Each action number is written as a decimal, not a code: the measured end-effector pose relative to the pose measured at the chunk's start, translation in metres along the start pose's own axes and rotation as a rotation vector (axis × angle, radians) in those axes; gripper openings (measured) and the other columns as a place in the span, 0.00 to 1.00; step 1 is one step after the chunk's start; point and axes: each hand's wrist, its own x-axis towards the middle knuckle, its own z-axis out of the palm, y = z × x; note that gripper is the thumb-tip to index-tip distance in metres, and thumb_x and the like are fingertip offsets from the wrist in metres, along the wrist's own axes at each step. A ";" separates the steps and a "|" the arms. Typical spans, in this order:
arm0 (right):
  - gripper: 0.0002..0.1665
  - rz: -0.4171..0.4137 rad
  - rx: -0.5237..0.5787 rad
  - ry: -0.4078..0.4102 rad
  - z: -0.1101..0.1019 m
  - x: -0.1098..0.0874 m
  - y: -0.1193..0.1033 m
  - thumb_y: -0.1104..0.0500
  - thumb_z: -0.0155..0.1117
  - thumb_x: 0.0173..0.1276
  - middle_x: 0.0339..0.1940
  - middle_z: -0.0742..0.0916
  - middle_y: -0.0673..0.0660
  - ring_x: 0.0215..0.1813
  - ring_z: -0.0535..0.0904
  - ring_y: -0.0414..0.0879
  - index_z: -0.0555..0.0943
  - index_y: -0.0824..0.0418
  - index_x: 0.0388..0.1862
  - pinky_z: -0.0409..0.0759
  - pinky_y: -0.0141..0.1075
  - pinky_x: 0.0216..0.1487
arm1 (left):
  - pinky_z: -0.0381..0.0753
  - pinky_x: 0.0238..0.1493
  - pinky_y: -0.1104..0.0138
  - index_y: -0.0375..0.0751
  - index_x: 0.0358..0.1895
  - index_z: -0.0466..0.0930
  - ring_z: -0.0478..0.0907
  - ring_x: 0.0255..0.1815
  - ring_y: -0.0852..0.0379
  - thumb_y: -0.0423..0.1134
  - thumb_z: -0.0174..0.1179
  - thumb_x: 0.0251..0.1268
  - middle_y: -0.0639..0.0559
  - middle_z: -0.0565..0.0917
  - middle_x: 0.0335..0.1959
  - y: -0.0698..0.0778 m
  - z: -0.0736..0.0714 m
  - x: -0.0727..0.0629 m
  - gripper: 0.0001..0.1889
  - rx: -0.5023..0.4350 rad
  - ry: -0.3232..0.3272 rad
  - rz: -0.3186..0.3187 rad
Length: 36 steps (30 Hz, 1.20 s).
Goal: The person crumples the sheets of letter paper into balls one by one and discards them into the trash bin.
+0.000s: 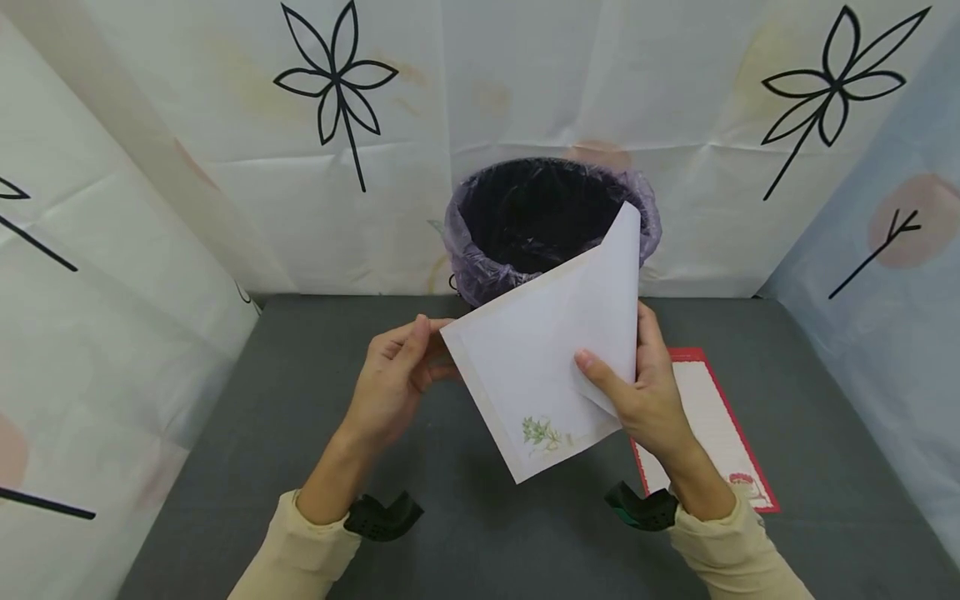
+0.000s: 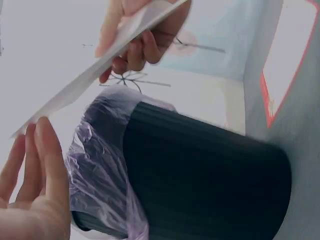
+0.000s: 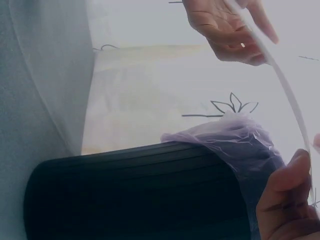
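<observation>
A white sheet of paper (image 1: 517, 342) with a pale border and a green plant print in its lower corner is held up in front of the bin. My right hand (image 1: 652, 400) pinches its right side, thumb on the near face and fingers behind, where the sheet folds over into a raised point. At the left corner is my left hand (image 1: 397, 375), its thumb off the paper. The left wrist view shows this hand's fingers (image 2: 47, 155) fairly straight, with fingertips right at the sheet's underside.
Behind the paper stands a dark bin (image 2: 200, 175) lined with a purple plastic bag (image 1: 480, 267). A red-bordered lined sheet (image 1: 708, 400) lies on the dark grey table (image 1: 300, 367) at the right, partly behind my right forearm. Patterned cloth (image 1: 510, 75) hangs around the table.
</observation>
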 end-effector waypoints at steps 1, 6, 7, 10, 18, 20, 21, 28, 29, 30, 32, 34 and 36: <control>0.39 0.006 -0.008 0.006 0.001 0.000 0.000 0.78 0.59 0.67 0.51 0.82 0.61 0.46 0.87 0.48 0.61 0.61 0.74 0.87 0.39 0.40 | 0.85 0.47 0.60 0.44 0.51 0.88 0.84 0.48 0.56 0.44 0.44 0.85 0.52 0.88 0.47 0.000 0.000 0.000 0.19 -0.083 -0.047 -0.020; 0.35 0.017 -0.006 0.011 0.004 0.000 0.000 0.76 0.53 0.70 0.53 0.79 0.59 0.50 0.84 0.48 0.60 0.62 0.74 0.85 0.36 0.44 | 0.82 0.51 0.63 0.48 0.52 0.86 0.82 0.48 0.58 0.42 0.46 0.84 0.55 0.86 0.48 -0.009 0.003 -0.002 0.16 -0.222 -0.169 -0.127; 0.35 0.015 0.000 0.001 0.004 0.000 0.000 0.76 0.51 0.71 0.54 0.78 0.59 0.51 0.82 0.48 0.59 0.62 0.74 0.84 0.36 0.45 | 0.82 0.50 0.64 0.49 0.52 0.86 0.81 0.47 0.59 0.42 0.50 0.82 0.56 0.85 0.47 -0.011 0.005 -0.002 0.13 -0.201 -0.176 -0.145; 0.35 0.015 0.011 -0.035 0.007 0.000 0.000 0.76 0.46 0.71 0.57 0.75 0.60 0.55 0.78 0.50 0.56 0.63 0.76 0.80 0.36 0.49 | 0.81 0.48 0.66 0.50 0.53 0.83 0.79 0.46 0.60 0.44 0.60 0.76 0.56 0.82 0.46 -0.015 0.013 -0.004 0.10 -0.119 -0.195 -0.182; 0.39 0.031 -0.054 -0.076 0.015 0.000 -0.001 0.74 0.44 0.71 0.65 0.70 0.57 0.61 0.72 0.55 0.51 0.61 0.79 0.78 0.37 0.52 | 0.85 0.51 0.59 0.24 0.71 0.62 0.81 0.51 0.55 0.53 0.61 0.74 0.41 0.79 0.56 -0.017 0.036 -0.002 0.38 0.055 -0.216 -0.222; 0.39 0.021 -0.057 -0.092 0.016 -0.001 -0.002 0.73 0.43 0.72 0.65 0.70 0.57 0.61 0.70 0.55 0.50 0.61 0.80 0.77 0.37 0.53 | 0.84 0.53 0.57 0.26 0.72 0.64 0.81 0.53 0.52 0.48 0.61 0.76 0.36 0.79 0.58 -0.018 0.040 -0.001 0.34 0.115 -0.191 -0.233; 0.38 0.015 -0.053 -0.101 0.016 -0.001 -0.002 0.72 0.42 0.73 0.65 0.69 0.58 0.61 0.69 0.55 0.50 0.61 0.81 0.76 0.37 0.53 | 0.84 0.53 0.57 0.28 0.71 0.65 0.82 0.54 0.51 0.46 0.61 0.76 0.35 0.79 0.58 -0.018 0.042 -0.001 0.31 0.147 -0.174 -0.240; 0.33 -0.024 -0.041 -0.124 0.017 -0.003 -0.004 0.60 0.32 0.80 0.70 0.67 0.58 0.67 0.64 0.54 0.51 0.62 0.83 0.67 0.36 0.63 | 0.85 0.49 0.60 0.30 0.65 0.73 0.84 0.51 0.47 0.30 0.62 0.72 0.37 0.82 0.54 -0.021 0.045 0.000 0.21 0.290 -0.079 -0.216; 0.33 -0.034 -0.045 -0.122 0.017 -0.003 -0.004 0.59 0.31 0.81 0.72 0.67 0.58 0.68 0.63 0.54 0.51 0.62 0.83 0.65 0.35 0.64 | 0.85 0.48 0.60 0.30 0.65 0.74 0.84 0.51 0.47 0.29 0.62 0.71 0.37 0.83 0.54 -0.022 0.045 0.000 0.21 0.300 -0.068 -0.211; 0.33 -0.043 -0.050 -0.124 0.017 -0.003 -0.004 0.58 0.30 0.82 0.73 0.66 0.59 0.68 0.63 0.54 0.51 0.62 0.83 0.64 0.35 0.64 | 0.85 0.48 0.60 0.30 0.64 0.74 0.84 0.50 0.48 0.29 0.63 0.71 0.38 0.83 0.54 -0.022 0.046 0.000 0.21 0.310 -0.058 -0.208; 0.33 -0.053 -0.054 -0.130 0.018 -0.003 -0.004 0.57 0.29 0.83 0.75 0.66 0.59 0.67 0.64 0.54 0.51 0.60 0.84 0.66 0.36 0.63 | 0.86 0.46 0.60 0.30 0.64 0.75 0.84 0.48 0.49 0.28 0.64 0.69 0.38 0.83 0.53 -0.023 0.046 0.000 0.21 0.336 -0.039 -0.197; 0.33 -0.059 -0.056 -0.138 0.019 -0.003 -0.005 0.57 0.29 0.83 0.76 0.65 0.58 0.66 0.66 0.54 0.52 0.58 0.84 0.69 0.36 0.60 | 0.86 0.44 0.60 0.30 0.63 0.76 0.84 0.46 0.50 0.28 0.65 0.68 0.39 0.84 0.51 -0.024 0.047 0.000 0.21 0.369 -0.018 -0.179; 0.33 -0.071 -0.058 -0.146 0.019 -0.004 -0.005 0.57 0.28 0.83 0.77 0.64 0.58 0.65 0.67 0.54 0.52 0.57 0.84 0.70 0.36 0.59 | 0.87 0.42 0.61 0.30 0.62 0.77 0.85 0.44 0.50 0.27 0.66 0.66 0.39 0.85 0.49 -0.024 0.049 0.000 0.22 0.394 0.002 -0.160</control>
